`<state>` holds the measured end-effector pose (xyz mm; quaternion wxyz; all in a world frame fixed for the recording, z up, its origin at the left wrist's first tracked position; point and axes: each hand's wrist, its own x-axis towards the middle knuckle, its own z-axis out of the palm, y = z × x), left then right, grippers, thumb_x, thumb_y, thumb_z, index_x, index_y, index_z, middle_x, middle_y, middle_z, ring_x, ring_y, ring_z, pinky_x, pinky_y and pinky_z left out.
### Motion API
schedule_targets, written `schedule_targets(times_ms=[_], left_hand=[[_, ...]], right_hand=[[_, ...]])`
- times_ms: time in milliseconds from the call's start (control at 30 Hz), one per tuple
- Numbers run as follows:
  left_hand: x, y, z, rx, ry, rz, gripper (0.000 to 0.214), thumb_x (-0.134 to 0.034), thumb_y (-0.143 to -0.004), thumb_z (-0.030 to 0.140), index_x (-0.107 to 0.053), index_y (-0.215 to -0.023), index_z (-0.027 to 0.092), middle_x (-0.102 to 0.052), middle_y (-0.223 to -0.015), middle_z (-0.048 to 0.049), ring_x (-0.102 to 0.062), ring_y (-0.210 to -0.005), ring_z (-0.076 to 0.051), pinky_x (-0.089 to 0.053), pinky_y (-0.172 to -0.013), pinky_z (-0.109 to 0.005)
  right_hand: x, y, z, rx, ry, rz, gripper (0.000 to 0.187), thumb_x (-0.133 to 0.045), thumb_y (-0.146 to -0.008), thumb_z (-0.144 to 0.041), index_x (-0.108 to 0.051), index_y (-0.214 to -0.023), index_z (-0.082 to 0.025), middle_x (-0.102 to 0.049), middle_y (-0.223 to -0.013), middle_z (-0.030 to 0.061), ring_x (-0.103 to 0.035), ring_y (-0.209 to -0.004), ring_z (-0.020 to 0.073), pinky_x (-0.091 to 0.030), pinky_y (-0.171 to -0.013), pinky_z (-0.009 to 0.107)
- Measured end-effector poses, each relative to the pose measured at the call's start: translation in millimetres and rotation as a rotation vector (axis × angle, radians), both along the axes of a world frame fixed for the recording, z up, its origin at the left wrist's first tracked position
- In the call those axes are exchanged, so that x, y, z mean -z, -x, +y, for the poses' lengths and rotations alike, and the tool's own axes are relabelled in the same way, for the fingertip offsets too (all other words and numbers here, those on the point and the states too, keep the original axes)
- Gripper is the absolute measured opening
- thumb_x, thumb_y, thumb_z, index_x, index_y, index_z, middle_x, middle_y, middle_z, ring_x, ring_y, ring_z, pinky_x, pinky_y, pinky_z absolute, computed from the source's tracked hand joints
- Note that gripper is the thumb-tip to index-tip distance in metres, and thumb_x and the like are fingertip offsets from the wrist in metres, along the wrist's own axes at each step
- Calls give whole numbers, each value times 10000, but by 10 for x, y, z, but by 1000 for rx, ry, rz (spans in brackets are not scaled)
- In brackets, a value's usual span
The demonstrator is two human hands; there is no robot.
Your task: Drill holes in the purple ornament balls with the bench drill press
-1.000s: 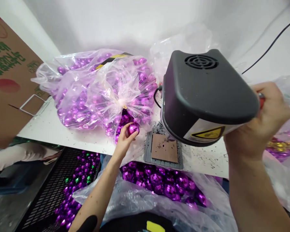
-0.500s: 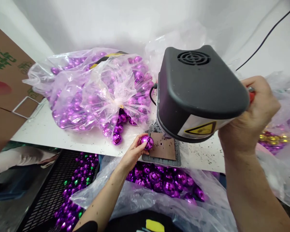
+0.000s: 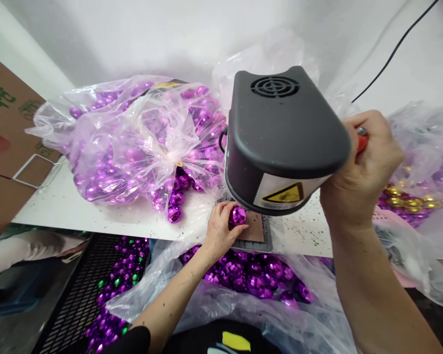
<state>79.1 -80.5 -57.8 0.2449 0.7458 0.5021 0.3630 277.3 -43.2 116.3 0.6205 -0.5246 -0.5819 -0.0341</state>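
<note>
One purple ball (image 3: 238, 215) pinched at tips of left grip (image 3: 220, 225); right grip (image 3: 369, 169) clenched round red handle (image 3: 362, 143).

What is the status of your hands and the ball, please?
Left hand gripping purple ball at brown plate. Right hand on red handle. Black machine partly blocks view of brown plate.

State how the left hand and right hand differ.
The left hand holds a purple ball between thumb and fingers; the right hand grips a red handle at the black machine. The left hand sits low, by the brown board; the right hand is higher in view. The right hand looks larger than the left hand. Both are bare.
</note>
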Motion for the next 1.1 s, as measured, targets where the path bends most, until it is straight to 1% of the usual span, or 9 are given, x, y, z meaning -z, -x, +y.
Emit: schedule_targets(times_ms=[200, 367, 433, 600, 700, 800, 967, 1033, 1100], left_hand=[[48, -161, 7, -27, 8, 15, 417, -766, -793, 211, -611, -1181, 213, -595, -1222, -119, -578, -1169, -303, -480, -1013, -472], [80, -265, 29, -58, 48, 37, 328, -740, -810, 244, -624, -1116, 222, -648, -1144, -108, -563, -1159, -336, -425, -1035, -516], [82, -269, 33, -46, 54, 54, 314, -733, -833, 286, -622, -1120, 222, -655, -1135, -107, -558, -1165, -337, -396, -1054, -521], [50, -219, 7, 63, 45, 50, 395, -686, -901, 406, -580, -1225, 208, -631, -1199, -114, -542, -1183, -311, -334, -1108, -509], [25, -218, -15, 58, 57, 26, 321, -647, -933, 386, -589, -1195, 210, -652, -1127, -95, -554, -1161, -291, -283, -1150, -515], [10, -238, -22, 35, 99, -1, 305, -658, -917, 376, -597, -1169, 216, -658, -1085, -85, -560, -1143, -293, -238, -1187, -547], [0, -249, -9, 44, 198, -122, 276, -680, -883, 396, -639, -1097, 227, -656, -1111, -100, -550, -1172, -324, -263, -1186, -588], [4, -247, -8, 56, 230, -202, 277, -690, -875, 395, -655, -1102, 240, -658, -1127, -101, -545, -1193, -330, -284, -1182, -587], [13, -243, -12, 59, 263, -262, 291, -702, -862, 403, -664, -1109, 252, -661, -1129, -99, -538, -1201, -335, -303, -1175, -591]], right_hand=[[-26, 5, -12, 21, -1, -4, 554, -431, -941, -663, -525, -777, -142, -391, -643, -40, -355, -615, 32, -286, -584, 208], [-26, 0, -16, 13, 8, 4, 549, -424, -944, -660, -532, -789, -145, -384, -634, -39, -353, -619, 42, -281, -593, 210], [-23, 2, -15, 9, 5, 9, 549, -429, -941, -663, -530, -788, -145, -386, -635, -38, -354, -616, 44, -278, -591, 213], [-15, 8, -9, -4, -5, 21, 553, -438, -935, -669, -520, -785, -143, -385, -626, -44, -356, -609, 39, -277, -582, 215], [-10, 10, -4, 1, -8, 33, 562, -446, -929, -676, -526, -793, -136, -394, -641, -43, -365, -626, 36, -287, -592, 210], [3, 19, -24, 4, -24, 34, 536, -450, -943, -646, -536, -803, -136, -391, -633, -44, -364, -621, 37, -295, -588, 206], [122, 40, -186, 117, -163, -100, 347, -495, -981, -443, -615, -837, -151, -535, -731, -11, -444, -619, 33, -367, -575, 202], [218, 23, -284, 102, -240, -129, 293, -525, -957, -389, -648, -812, -165, -578, -748, 12, -520, -637, 66, -414, -583, 235], [337, -21, -388, 30, -305, -162, 236, -567, -915, -368, -662, -807, -181, -597, -701, 23, -584, -649, 125, -459, -593, 295]])
